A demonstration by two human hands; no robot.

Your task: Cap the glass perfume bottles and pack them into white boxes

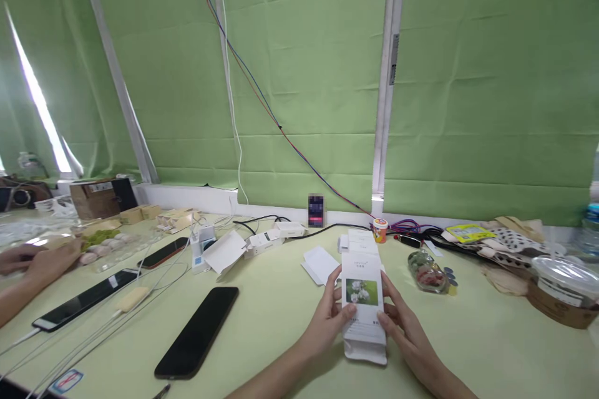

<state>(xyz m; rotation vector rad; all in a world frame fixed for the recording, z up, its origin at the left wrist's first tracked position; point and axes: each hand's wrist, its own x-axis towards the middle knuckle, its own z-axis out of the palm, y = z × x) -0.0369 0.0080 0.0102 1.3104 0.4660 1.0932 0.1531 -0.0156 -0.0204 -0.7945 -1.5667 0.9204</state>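
Note:
A white cardboard box (pixel 364 324) with a picture of white flowers stands out in front of me, its flaps extending at both ends. My left hand (pixel 327 315) grips its left side, thumb on the front face. On the right side my right hand (pixel 405 327) holds the same box, thumb near its lower printed text. White flat papers (pixel 321 264) lie behind my left hand. Small white cartons (pixel 264 242) and an opened white box (pixel 225 254) rest farther left.
A large black phone (pixel 197 331) lies left of my forearm. Further left are two phones, white cables and another person's hands (pixel 51 255). On the right are a glass item (pixel 427 272), coins and a lidded bowl (pixel 566 290). A red cup (pixel 380 230) stands near the wall.

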